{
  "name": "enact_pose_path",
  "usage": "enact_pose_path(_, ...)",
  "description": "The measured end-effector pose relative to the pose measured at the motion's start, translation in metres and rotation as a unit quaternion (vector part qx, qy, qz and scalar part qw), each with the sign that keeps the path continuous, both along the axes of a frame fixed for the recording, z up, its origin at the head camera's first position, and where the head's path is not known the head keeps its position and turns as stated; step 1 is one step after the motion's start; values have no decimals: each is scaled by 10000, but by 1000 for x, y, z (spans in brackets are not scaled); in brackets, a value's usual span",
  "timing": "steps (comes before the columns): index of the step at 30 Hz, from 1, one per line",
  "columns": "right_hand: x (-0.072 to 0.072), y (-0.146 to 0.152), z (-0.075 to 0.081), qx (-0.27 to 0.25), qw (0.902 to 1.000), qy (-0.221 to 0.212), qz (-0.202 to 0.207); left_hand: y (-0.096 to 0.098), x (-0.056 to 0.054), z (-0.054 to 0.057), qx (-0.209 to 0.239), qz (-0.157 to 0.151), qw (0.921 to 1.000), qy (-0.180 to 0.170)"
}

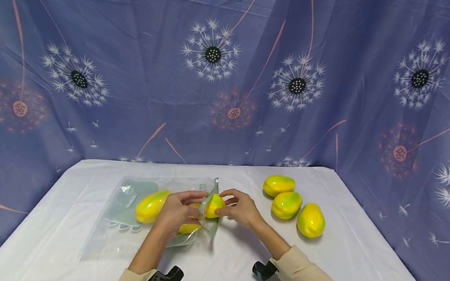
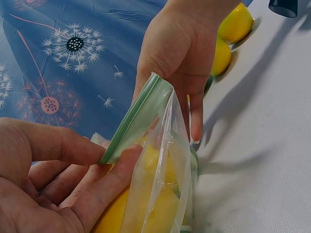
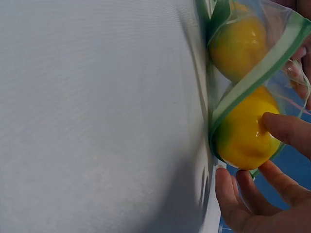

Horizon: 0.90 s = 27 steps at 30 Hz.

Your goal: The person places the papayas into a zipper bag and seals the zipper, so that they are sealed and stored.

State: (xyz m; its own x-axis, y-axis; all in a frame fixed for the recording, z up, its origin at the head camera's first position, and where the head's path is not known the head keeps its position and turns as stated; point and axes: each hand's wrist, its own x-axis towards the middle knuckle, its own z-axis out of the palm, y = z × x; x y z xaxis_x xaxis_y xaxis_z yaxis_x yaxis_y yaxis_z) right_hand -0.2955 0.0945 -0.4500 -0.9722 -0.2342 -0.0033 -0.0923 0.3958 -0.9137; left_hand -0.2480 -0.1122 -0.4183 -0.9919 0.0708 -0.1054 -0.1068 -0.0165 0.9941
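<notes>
A clear zip bag (image 1: pixel 130 201) with a green seal lies on the table, with several glossy yellow-green oval fruits inside. My left hand (image 1: pixel 177 210) pinches the rim of its mouth; in the left wrist view the thumb and fingers grip the green seal strip (image 2: pixel 131 119). At the mouth sits one fruit (image 3: pixel 248 131), partly inside the bag. The fingertips of my right hand (image 1: pixel 243 209) hold that fruit's outer end, the thumb on one side and fingers on the other. Another bagged fruit (image 1: pixel 151 206) lies left of my left hand, partly hidden by it.
Three more yellow-green fruits, one at the back (image 1: pixel 279 186), one in the middle (image 1: pixel 287 205) and one in front (image 1: pixel 311 220), lie right of my right hand. The white-covered table (image 1: pixel 240 277) meets a blue dandelion-print curtain (image 1: pixel 152 77) behind.
</notes>
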Motion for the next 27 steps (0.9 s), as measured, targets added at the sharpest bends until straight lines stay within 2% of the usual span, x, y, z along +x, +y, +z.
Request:
enact_pose_path(8, 4, -1, 1, 23, 9999, 149, 25, 0, 0, 1, -24, 18, 10000, 0)
enact_pose_path(17, 5, 1, 1, 343, 9982, 499, -15, 0, 1, 2, -12, -49, 10000, 34)
enact_pose_path(27, 5, -1, 3, 637, 9961, 603, -20, -1, 2, 3, 26, 10, 10000, 43)
